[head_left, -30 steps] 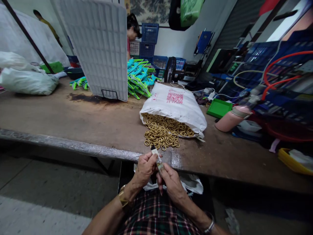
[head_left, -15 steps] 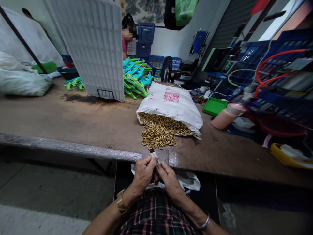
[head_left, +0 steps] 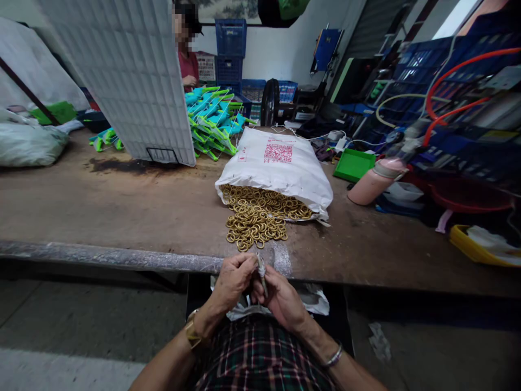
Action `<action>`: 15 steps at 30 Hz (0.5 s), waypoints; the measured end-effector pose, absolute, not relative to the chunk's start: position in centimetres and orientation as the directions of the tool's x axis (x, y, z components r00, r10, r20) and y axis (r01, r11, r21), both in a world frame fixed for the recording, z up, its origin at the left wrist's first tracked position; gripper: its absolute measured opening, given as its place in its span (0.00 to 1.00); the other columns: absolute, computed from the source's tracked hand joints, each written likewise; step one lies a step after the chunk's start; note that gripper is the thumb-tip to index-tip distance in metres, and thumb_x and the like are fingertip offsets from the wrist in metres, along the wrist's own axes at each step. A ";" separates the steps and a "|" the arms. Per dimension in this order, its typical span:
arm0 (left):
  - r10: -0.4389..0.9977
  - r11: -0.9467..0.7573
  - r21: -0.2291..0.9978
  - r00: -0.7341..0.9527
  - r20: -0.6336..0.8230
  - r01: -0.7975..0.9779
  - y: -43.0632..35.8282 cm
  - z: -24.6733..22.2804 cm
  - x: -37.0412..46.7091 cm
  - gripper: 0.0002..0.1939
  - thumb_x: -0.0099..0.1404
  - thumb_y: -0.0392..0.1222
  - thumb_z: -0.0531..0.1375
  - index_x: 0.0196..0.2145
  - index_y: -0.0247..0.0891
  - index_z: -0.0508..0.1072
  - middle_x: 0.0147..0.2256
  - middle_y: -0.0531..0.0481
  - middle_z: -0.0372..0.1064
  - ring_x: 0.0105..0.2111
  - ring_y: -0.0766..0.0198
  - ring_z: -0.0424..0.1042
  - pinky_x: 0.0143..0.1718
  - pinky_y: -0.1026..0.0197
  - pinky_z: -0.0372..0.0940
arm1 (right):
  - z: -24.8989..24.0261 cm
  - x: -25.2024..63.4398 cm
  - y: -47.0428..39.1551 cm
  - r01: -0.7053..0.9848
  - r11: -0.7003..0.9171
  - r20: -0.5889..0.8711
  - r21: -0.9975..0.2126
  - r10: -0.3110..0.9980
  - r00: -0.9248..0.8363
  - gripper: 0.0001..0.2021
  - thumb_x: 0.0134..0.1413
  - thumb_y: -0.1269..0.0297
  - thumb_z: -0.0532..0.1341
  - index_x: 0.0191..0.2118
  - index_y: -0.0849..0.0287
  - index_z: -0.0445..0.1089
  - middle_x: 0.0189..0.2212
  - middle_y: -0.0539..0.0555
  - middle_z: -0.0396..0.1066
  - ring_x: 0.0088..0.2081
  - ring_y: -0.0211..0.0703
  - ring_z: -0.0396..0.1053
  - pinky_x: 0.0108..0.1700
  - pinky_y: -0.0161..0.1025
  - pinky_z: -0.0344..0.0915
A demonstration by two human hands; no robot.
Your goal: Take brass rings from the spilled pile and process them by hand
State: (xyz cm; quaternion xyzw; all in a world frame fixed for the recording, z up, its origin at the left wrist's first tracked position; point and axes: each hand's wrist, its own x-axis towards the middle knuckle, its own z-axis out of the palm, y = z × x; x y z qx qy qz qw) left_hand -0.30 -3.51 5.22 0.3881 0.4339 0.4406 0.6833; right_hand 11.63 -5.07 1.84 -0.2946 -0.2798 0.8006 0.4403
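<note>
Slim pale piece [head_left: 261, 270] looked mid-handling, left hand [head_left: 235, 279] and right hand [head_left: 285, 301] pinched closed on it; next move likely needed steadiness.

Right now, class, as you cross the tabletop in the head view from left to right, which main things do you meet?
Pale plastic bag → tall white ribbed panel → white red-printed sack with gold-coloured rings at its open mouth → pink cylindrical bottle → yellow plastic container.

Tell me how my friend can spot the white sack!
Find the brown table. On it, mid-picture, lies a white sack, gold rings spilled out in front. Unlike the pale bag far left, its top shows a red square code.
</note>
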 end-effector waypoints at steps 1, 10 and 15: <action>0.937 0.327 0.900 0.221 -0.270 -0.287 -3.2 5.1 -0.2 0.19 0.54 0.56 0.59 0.25 0.35 0.66 0.14 0.58 0.59 0.10 0.75 0.55 0.12 0.71 0.48 | 1.8 11.8 -4.9 -0.545 -0.477 -0.235 -0.690 0.859 -0.454 0.07 0.49 0.59 0.56 0.29 0.58 0.63 0.18 0.45 0.58 0.20 0.34 0.55 0.28 0.36 0.59; 0.906 0.421 0.840 0.205 -0.371 -0.341 -2.0 3.8 0.3 0.18 0.53 0.54 0.61 0.26 0.36 0.63 0.16 0.59 0.60 0.11 0.73 0.60 0.11 0.70 0.56 | 1.2 12.2 -3.6 -0.539 -0.588 -0.299 -0.603 0.794 -0.530 0.09 0.49 0.58 0.56 0.30 0.59 0.65 0.18 0.46 0.59 0.19 0.34 0.56 0.29 0.37 0.60; 0.922 0.388 0.864 0.158 -0.355 -0.322 -1.7 3.7 0.4 0.17 0.52 0.52 0.62 0.24 0.37 0.62 0.15 0.59 0.60 0.09 0.70 0.60 0.09 0.68 0.56 | 1.4 11.9 -3.1 -0.517 -0.531 -0.320 -0.671 0.837 -0.445 0.08 0.48 0.60 0.57 0.28 0.60 0.65 0.21 0.49 0.64 0.24 0.36 0.62 0.30 0.35 0.61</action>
